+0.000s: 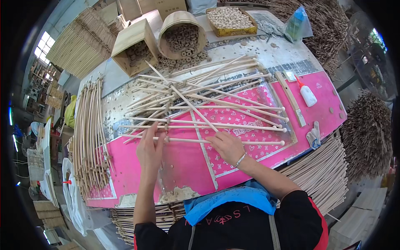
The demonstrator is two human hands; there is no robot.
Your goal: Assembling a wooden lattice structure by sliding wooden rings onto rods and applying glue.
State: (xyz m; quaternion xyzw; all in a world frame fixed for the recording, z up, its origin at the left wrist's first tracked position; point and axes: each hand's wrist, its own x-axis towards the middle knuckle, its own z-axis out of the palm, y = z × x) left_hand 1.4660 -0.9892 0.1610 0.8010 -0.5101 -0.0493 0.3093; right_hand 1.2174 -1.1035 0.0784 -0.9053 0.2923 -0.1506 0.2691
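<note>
Over the pink sheet, my left hand (150, 146) has its thumb and fingers closed round the nearest wooden stick (187, 140), just left of a small wooden ring (167, 139) on it. The stick carries a round knob (282, 143) at its right end. Farther right, my right hand (227, 146) pinches the same stick near its middle. A diagonal stick (189, 103) ends by the right fingertips; whether they touch it is hard to tell. Beyond both hands, several knobbed sticks (246, 126) lie crossed in a loose heap, many with rings.
Finished-looking ringed sticks (89, 137) lie bundled at left. A wooden box (129, 46) and round tub (182, 31) hold rings; a yellow tray (233, 30) holds pale beads. At right are a glue bottle (307, 95), wooden bar (290, 100) and glove (313, 135). Plain sticks (321, 175) stack below the edge.
</note>
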